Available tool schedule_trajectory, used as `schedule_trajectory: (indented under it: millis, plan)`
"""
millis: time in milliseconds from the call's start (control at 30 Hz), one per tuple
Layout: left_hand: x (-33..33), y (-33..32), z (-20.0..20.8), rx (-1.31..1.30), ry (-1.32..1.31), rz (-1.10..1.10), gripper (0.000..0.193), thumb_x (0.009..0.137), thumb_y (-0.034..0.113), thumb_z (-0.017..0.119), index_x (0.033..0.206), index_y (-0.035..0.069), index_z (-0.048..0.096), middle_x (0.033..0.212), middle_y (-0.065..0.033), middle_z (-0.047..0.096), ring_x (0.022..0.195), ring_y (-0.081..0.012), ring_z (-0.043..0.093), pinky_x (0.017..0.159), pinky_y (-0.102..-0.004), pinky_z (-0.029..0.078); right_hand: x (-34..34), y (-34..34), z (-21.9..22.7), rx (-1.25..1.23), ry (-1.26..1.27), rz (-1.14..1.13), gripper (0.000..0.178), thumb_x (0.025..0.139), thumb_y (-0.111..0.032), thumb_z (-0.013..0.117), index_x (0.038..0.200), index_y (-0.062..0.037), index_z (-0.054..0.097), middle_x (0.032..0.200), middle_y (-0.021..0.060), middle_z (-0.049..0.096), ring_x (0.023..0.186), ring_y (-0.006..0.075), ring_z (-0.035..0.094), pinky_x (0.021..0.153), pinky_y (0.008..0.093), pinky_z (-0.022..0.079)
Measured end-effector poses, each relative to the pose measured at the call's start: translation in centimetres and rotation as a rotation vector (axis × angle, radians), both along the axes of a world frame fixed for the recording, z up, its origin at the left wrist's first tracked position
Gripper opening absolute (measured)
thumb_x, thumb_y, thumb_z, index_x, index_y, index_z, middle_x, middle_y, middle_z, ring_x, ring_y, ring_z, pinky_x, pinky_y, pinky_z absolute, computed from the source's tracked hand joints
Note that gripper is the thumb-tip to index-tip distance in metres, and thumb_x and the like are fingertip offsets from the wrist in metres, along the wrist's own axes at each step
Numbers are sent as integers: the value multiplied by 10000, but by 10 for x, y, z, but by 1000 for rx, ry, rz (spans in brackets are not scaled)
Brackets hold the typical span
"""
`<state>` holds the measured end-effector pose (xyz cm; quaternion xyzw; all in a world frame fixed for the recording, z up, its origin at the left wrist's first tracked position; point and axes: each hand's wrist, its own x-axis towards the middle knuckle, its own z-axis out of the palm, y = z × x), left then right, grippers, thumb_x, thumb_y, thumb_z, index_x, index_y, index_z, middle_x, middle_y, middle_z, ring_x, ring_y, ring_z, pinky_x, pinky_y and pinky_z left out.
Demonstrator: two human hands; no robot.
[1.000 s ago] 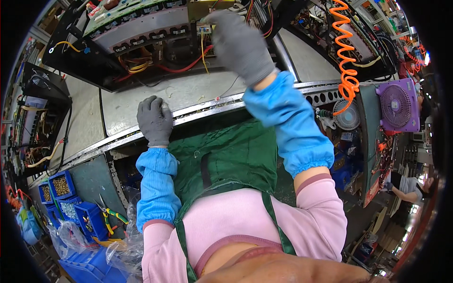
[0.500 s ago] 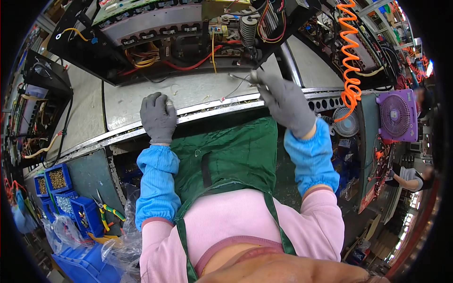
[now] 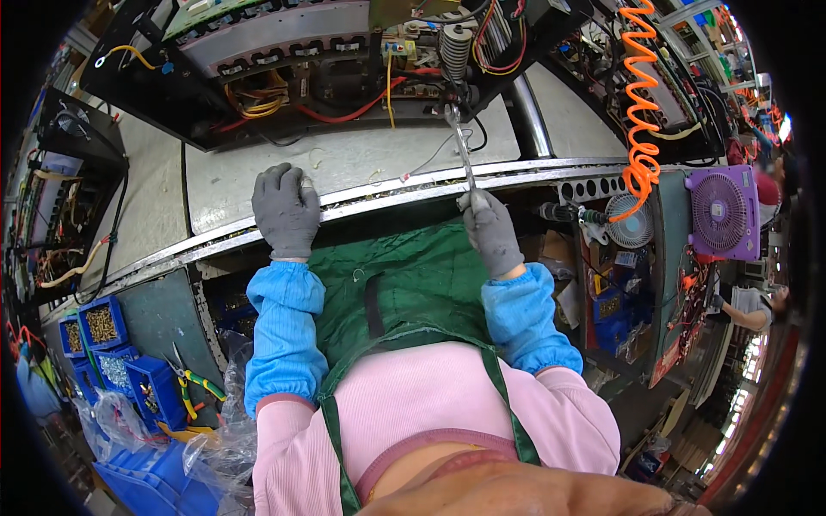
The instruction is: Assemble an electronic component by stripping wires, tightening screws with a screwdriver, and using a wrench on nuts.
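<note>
As the left hand (image 3: pixel 286 211) rests loosely bent, seemingly empty, left of centre, the right hand (image 3: pixel 493 230) grips a wrench-like tool (image 3: pixel 462 144); positioning it apparently calls next for steady aim.

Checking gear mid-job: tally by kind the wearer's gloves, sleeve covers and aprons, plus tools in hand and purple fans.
Grey gloves: 2
Blue sleeve covers: 2
Green apron: 1
Metal tool in hand: 1
Purple fan: 1
Total: 7
</note>
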<state>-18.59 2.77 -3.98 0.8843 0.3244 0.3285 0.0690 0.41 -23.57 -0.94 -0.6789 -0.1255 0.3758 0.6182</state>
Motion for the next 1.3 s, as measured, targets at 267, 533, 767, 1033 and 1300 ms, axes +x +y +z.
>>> schedule_trajectory:
  millis: [267,533,767,1033,1300]
  plan:
    - [1,-2,-1,13,-7,-1,210,772,140,654,973,81,661,1095,-111,648,1073,-330,584,931,-440,469,10,21,-35,-82,-224,-144,344,1022,-372,493,956,-58,618,633,-50,452,527,49,385,471,226,299]
    - [-2,-1,-4,5,-3,7,222,770,143,650,984,83,658,1106,-105,646,1078,-323,582,937,-437,468,-11,33,-4,-52,-231,-159,236,960,-194,553,1093,-17,638,701,-28,502,596,56,434,544,223,346]
    - [-2,0,-2,6,-6,-3,221,772,138,649,986,80,656,1106,-106,645,1077,-321,582,938,-434,468,-5,37,68,-79,-492,67,230,906,-162,601,1072,-18,669,728,37,602,629,81,546,590,268,452]
    - [-1,-2,-2,0,-3,3,206,787,141,650,982,76,658,1106,-110,645,1077,-322,581,939,-434,464,53,92,135,-149,-860,-177,256,888,-304,638,956,-58,660,721,127,668,674,246,690,624,362,524]
    - [1,-1,-5,7,-13,6,201,788,139,649,981,83,656,1108,-111,645,1075,-328,582,935,-440,465,51,138,128,-332,-1620,48,290,849,-342,663,903,-68,581,672,135,657,630,291,691,543,402,540]
